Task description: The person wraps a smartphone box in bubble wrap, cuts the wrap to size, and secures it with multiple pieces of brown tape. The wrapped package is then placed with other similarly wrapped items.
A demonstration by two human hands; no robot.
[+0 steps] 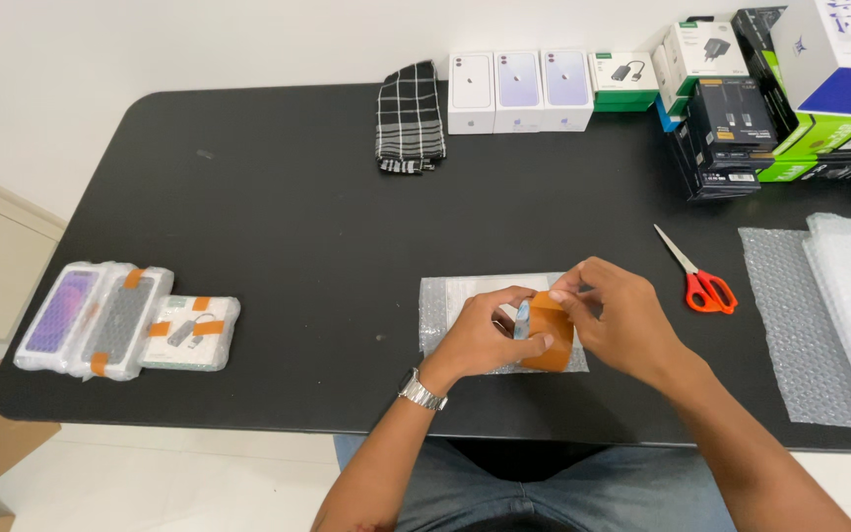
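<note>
Three wrapped parcels (pixel 125 330) lie at the counter's (pixel 278 217) left edge; both hands (pixel 490 335) (pixel 618 315) grip the tape roll (pixel 549 330) over bubble wrap (pixel 465 296), white boxes (pixel 519 91) unwrapped.

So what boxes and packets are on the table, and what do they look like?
Three white phone boxes: far edge, side by side.
Green-and-white adapter box: right of them.
Stacked black and green boxes: far right corner.
Three bubble-wrapped parcels: near left, orange tape.
Orange tape roll: in both hands.

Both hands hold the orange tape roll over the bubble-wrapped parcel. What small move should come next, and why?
Probably pull a strip free: the right hand pinches the edge of the tape roll, the left hand steadies it, and the parcel shows no tape yet.
</note>
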